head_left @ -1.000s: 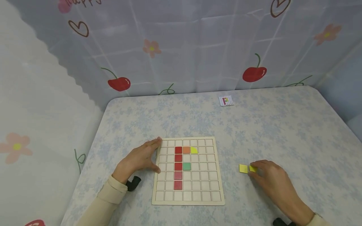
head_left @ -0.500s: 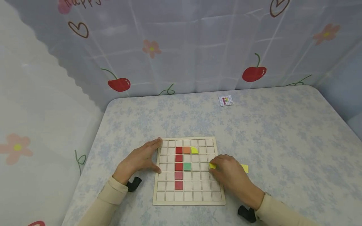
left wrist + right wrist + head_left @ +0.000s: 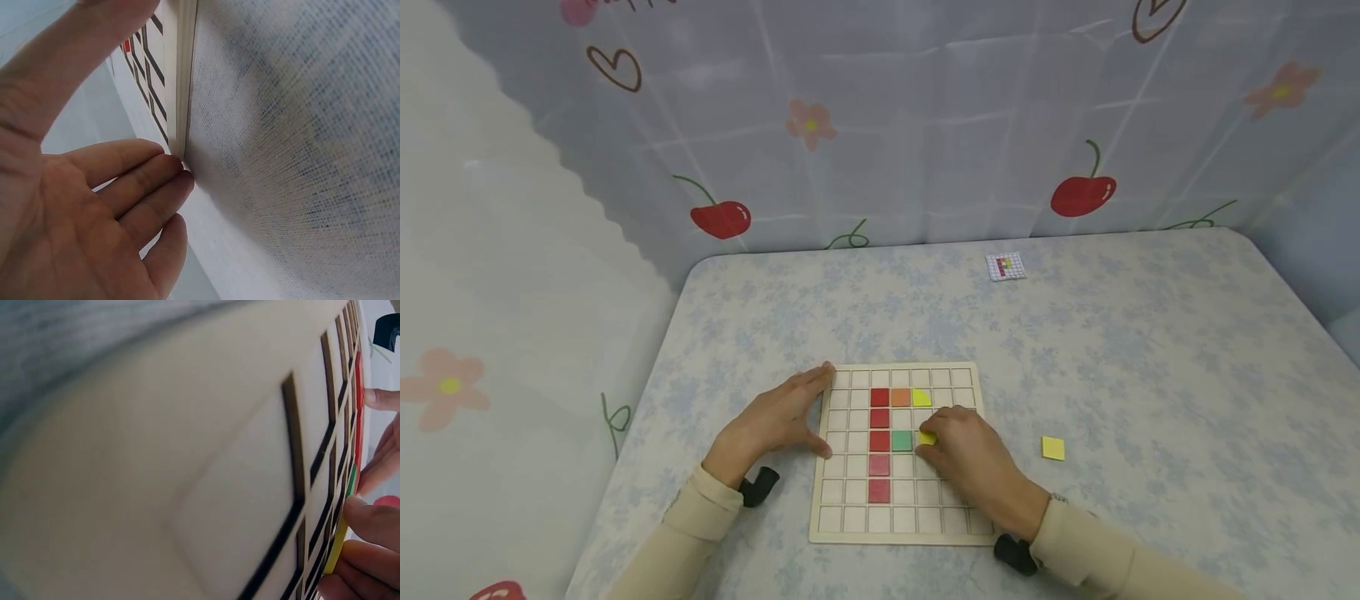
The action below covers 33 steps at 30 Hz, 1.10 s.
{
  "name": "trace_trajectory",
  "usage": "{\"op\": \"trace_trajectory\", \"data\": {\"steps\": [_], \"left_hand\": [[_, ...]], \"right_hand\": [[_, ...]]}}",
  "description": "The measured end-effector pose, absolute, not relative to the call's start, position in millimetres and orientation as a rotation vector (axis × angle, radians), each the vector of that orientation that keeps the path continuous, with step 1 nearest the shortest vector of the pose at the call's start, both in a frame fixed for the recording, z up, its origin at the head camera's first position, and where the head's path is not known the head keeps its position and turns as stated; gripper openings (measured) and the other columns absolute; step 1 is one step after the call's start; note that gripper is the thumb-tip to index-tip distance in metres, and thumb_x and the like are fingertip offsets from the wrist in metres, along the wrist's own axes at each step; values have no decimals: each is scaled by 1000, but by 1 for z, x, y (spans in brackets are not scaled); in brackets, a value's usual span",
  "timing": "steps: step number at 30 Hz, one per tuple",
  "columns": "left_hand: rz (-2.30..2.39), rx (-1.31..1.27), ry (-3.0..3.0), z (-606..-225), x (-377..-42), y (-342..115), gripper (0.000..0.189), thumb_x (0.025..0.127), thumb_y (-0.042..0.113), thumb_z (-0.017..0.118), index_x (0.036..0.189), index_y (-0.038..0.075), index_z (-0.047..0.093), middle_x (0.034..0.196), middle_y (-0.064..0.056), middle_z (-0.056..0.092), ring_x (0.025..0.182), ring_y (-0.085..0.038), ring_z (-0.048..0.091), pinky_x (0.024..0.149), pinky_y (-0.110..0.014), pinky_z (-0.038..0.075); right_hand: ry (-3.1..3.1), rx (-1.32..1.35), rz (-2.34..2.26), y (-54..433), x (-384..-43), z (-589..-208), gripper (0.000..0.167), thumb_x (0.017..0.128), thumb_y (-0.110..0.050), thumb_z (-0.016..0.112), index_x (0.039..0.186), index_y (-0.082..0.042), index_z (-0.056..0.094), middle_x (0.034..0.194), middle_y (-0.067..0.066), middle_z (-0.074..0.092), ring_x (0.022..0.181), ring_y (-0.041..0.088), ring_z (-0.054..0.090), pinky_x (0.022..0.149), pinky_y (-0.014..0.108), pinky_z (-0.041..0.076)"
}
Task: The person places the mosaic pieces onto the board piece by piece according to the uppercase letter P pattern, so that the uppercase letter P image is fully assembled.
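Observation:
A pale wooden grid board (image 3: pixel 857 533) lies on the table. A column of several red tiles (image 3: pixel 879 441) fills part of it, with an orange tile (image 3: pixel 900 397) and a yellow quarter-round tile (image 3: pixel 921 397) beside the top one. My right hand (image 3: pixel 973 454) pinches a yellow tile (image 3: pixel 928 437) between thumb and fingers, at the cell just right of the green tile (image 3: pixel 902 441). In the right wrist view the yellow tile (image 3: pixel 336 547) is close over the grid. My left hand (image 3: pixel 771 425) rests with spread thumb and fingers against the board's left edge; its fingertips touch the corner in the left wrist view.
One yellow square tile (image 3: pixel 1053 448) lies on the table right of the board. A small card (image 3: pixel 1005 267) printed with a coloured grid pattern lies near the table's far edge. Behind the table hangs a patterned curtain (image 3: pixel 925 150).
My right hand has picked up one of the two yellow tiles from the table and carried it left over the board. The left hand has stayed at the board's edge.

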<state>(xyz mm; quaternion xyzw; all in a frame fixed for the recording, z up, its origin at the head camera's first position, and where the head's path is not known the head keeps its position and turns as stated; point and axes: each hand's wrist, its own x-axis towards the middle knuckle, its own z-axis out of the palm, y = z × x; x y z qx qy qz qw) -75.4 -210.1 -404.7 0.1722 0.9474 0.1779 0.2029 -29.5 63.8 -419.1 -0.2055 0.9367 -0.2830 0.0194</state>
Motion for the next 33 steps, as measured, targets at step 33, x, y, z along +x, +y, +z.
{"op": "trace_trajectory", "data": {"steps": [33], "left_hand": [[485, 479, 2665, -403, -73, -208, 113, 66, 32, 93, 155, 3, 28, 161, -12, 24, 146, -33, 26, 107, -52, 40]], "right_hand": [[3012, -649, -818, 108, -18, -417, 25, 79, -7, 82, 103, -6, 76, 105, 4, 71, 102, 22, 66, 84, 41, 54]]}}
